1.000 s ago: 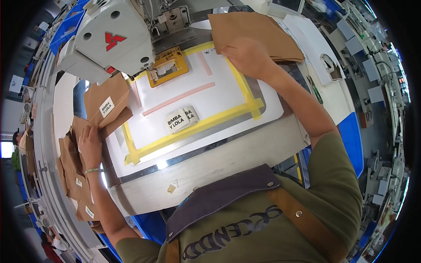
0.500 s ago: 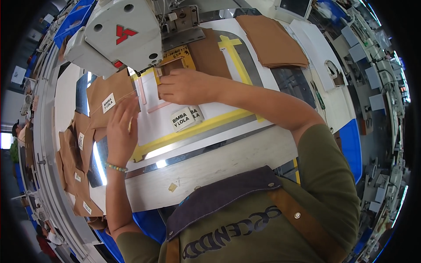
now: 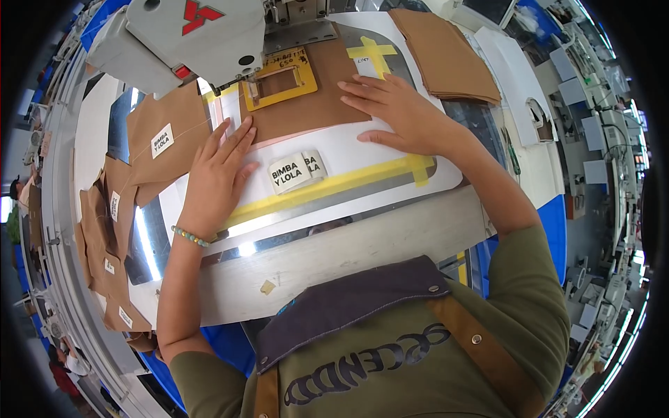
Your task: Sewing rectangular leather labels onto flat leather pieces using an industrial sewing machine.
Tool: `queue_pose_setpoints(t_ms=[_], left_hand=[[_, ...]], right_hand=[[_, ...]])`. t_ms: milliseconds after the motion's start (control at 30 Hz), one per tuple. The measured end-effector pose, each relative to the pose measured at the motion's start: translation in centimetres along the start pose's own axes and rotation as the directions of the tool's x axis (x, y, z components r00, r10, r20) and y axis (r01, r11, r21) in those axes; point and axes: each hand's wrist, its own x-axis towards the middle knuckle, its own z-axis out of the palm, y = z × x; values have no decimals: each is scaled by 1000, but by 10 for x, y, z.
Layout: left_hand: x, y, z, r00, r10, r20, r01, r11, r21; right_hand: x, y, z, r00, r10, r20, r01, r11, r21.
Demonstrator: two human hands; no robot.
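Under the sewing machine (image 3: 195,42) lies a flat brown fabric piece (image 3: 327,83), with a yellow rectangular frame (image 3: 304,89) over its left part. My left hand (image 3: 221,174) is open, its fingertips at the piece's lower left corner. Stretched fingers of my right hand (image 3: 401,115) reach over the right edge of the same piece; whether they press on it I cannot tell. Between the hands, a small pile of white printed labels (image 3: 291,174) rests on a white sheet (image 3: 362,155) edged with yellow tape (image 3: 313,189).
Brown pieces with sewn-on labels (image 3: 143,139) overlap at the left, hanging down toward me. A stack of brown pieces (image 3: 446,59) stands at the far right. Green-handled snips (image 3: 512,153) and a tape roll (image 3: 536,115) lie beyond my right forearm. A table edge (image 3: 334,244) runs before me.
My right hand has left the yellow frame and moved right, opening out. The brown piece now reaches farther left, underneath the frame. My left hand has shifted slightly right to its corner.
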Motion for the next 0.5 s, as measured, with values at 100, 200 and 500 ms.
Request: queue_pose_setpoints(t_ms=[100, 200, 500], left_hand=[[-1, 0, 0, 1000, 1, -6, -1, 999, 34], [-2, -2, -1, 1000, -3, -12, 4, 996, 88], [-19, -13, -1, 999, -16, -50, 25, 982, 186]], right_hand=[[-2, -4, 5, 996, 29, 80, -29, 1000, -3], [10, -6, 16, 999, 21, 35, -20, 1000, -16], [7, -2, 6, 1000, 24, 16, -23, 999, -45]])
